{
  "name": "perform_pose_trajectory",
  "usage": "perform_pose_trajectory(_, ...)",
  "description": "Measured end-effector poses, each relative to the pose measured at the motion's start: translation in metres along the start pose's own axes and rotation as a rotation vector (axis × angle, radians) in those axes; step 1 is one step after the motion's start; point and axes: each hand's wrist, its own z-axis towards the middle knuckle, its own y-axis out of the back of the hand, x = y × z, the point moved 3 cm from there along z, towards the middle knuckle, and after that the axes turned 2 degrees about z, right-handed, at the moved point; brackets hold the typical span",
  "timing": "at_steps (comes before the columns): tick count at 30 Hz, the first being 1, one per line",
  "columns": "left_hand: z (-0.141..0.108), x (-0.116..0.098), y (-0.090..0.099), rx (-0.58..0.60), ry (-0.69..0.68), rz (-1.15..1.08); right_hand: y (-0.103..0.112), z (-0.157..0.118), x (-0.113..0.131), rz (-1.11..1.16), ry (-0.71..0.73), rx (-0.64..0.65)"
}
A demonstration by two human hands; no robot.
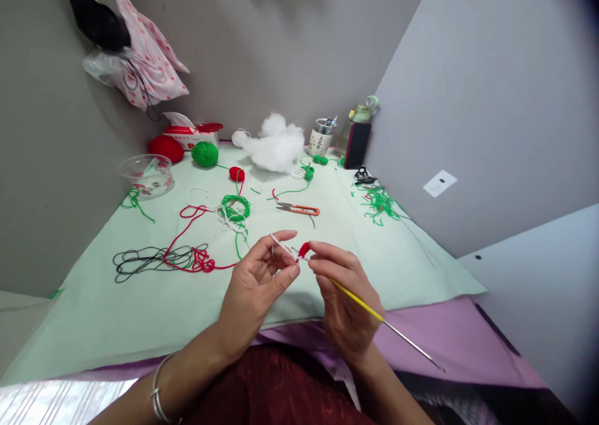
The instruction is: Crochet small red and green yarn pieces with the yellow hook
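Near the middle of the table's front part, my left hand [257,278] pinches the lower left side of a small red and white crochet piece [304,249], and white yarn [282,245] runs over its raised index finger. My right hand [344,294] is closed on a crochet hook [358,300] with a yellow handle; its bare metal end points down to the right. The hook's other tip meets the piece between both hands, where fingers partly hide it. Red yarn [224,267] trails across the table towards my left hand.
Orange-handled snips [299,210] lie beyond my hands. Coiled green yarn [235,208] and looped black cord [150,261] lie left. White stuffing [276,147], a pen cup [321,138] and a phone [357,145] stand at the back. Green scraps [381,205] lie right.
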Motion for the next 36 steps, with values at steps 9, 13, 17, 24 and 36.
perform_pose_trajectory(9,0.002,-0.005,0.003,0.009,0.001,0.045,0.004,0.002,-0.004,0.012,0.063,0.140)
perform_pose_trajectory(13,0.003,-0.006,0.005,-0.032,-0.010,0.062,0.001,0.001,-0.004,0.048,0.035,0.097)
perform_pose_trajectory(17,0.002,-0.008,0.003,-0.047,-0.010,0.107,-0.003,-0.001,-0.002,0.035,0.000,0.049)
perform_pose_trajectory(24,0.001,-0.016,0.007,-0.118,-0.183,0.309,-0.005,-0.006,-0.002,0.025,-0.014,0.049)
perform_pose_trajectory(36,-0.005,-0.012,0.002,-0.064,-0.203,0.375,-0.007,-0.006,0.002,-0.021,-0.023,0.011)
